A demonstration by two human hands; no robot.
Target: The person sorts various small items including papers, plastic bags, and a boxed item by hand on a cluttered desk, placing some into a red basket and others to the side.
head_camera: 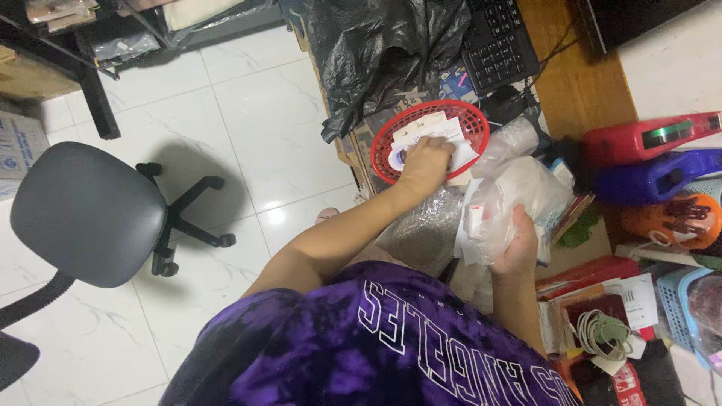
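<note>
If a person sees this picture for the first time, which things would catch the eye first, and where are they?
The red oval basket near the top centre stands out; the left hand reaches into it and rests on white paper slips. Just below and right of it, the right hand grips a clear plastic bag with pale contents. At the far left, a grey office chair stands on the white tiled floor.
</note>
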